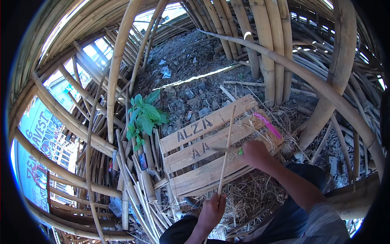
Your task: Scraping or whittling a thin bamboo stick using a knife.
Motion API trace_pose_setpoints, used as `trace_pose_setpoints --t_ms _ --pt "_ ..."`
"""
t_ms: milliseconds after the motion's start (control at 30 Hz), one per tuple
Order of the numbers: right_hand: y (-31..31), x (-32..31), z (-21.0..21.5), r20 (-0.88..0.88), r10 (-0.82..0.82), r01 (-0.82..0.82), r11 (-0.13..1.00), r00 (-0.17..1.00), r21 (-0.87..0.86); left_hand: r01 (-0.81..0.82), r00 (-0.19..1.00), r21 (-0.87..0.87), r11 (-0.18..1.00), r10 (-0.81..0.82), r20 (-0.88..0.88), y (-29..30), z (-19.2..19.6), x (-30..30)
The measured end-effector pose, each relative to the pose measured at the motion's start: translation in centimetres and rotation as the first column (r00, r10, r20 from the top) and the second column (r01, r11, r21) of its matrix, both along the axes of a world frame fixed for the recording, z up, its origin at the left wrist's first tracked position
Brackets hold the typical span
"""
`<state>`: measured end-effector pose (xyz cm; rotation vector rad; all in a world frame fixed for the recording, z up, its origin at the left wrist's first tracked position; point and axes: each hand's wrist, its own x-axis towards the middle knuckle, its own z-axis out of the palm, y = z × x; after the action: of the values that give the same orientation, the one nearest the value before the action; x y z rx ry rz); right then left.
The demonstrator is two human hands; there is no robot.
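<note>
My left hand (211, 210) is closed around the lower end of a thin bamboo strip (227, 153), which slants up across a slatted wooden crate (195, 159). My right hand (256, 154) grips a knife; a bit of its green handle shows beside the fingers. The knife's blade (220, 149) points left and lies across the strip at about its middle, seemingly touching it, though blur hides the exact contact. Dark stencilled marks and a pink strip (267, 124) are on the crate.
Bamboo poles (268, 53) stand beyond the crate, and a long bent pole (300, 71) crosses on the right. A leafy green plant (145, 116) grows at the crate's left. Dry shavings (254, 195) lie near my legs. Split bamboo pieces (140, 195) lean at lower left.
</note>
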<state>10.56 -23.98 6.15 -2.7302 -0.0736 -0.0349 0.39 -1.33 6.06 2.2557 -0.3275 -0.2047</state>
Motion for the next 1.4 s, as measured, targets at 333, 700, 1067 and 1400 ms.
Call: trace_pose_setpoints --t_ms 333,700,1067,1400 --pt "1.9 -1.5 -2.1 -0.06 0.207 -0.204 0.978 0.976 0.05 0.043 0.999 -0.008 0.999 -0.043 -0.006 0.0 -0.8 0.0" --pt "0.3 0.4 -2.7 0.014 -0.045 0.043 0.99 0.999 0.132 0.023 0.995 -0.013 1.0 -0.024 -0.102 0.1 0.6 0.0" --pt "-1.9 2.6 -2.3 0.093 -0.295 0.286 0.953 0.951 0.095 0.054 0.997 -0.036 0.998 -0.056 -0.056 0.0 -0.4 -0.2" --pt "2.6 -1.3 -3.2 -0.043 0.09 -0.084 0.987 0.995 0.139 0.017 0.997 -0.062 0.998 -0.022 -0.08 0.1 0.2 -0.2"
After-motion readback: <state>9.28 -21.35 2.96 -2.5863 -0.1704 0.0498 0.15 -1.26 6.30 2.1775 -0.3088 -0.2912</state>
